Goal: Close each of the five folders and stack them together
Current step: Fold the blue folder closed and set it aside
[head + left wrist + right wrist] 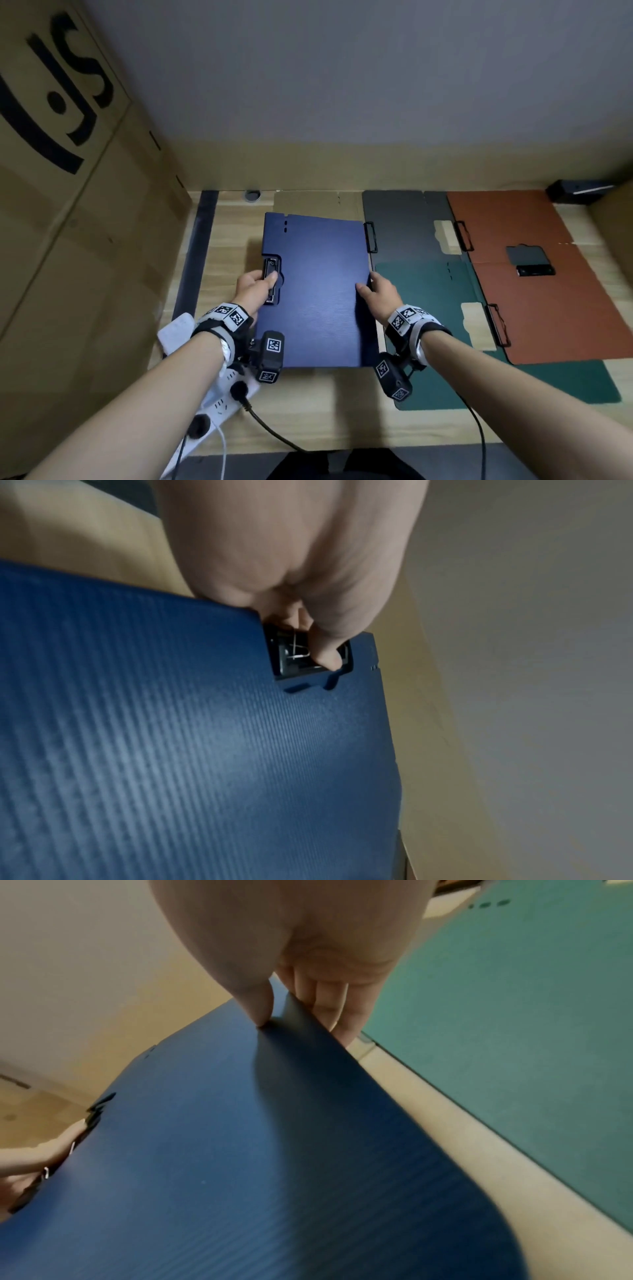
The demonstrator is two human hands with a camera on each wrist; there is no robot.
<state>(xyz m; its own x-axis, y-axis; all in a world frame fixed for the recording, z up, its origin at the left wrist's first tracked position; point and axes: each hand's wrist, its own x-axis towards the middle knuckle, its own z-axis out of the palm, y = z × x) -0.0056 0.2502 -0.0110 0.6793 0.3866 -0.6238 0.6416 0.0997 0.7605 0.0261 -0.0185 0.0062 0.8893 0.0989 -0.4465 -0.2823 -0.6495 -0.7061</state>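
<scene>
A closed blue folder [315,291] is held between both hands a little above the wooden table [325,404]. My left hand [258,286] grips its left edge, thumb on the black clip [301,656]. My right hand [376,291] pinches the right edge, thumb on top [255,1007] and fingers underneath. To the right lie an open green folder [442,308], an open dark grey folder [407,226] and an open red-brown folder [534,294] with a black clip [529,262]. A tan folder [315,202] shows behind the blue one.
A large cardboard box [68,205] stands along the left side. A white power strip [219,394] with black plugs and cables lies by my left forearm. A small black device [579,192] sits at the back right corner. A wall closes the back.
</scene>
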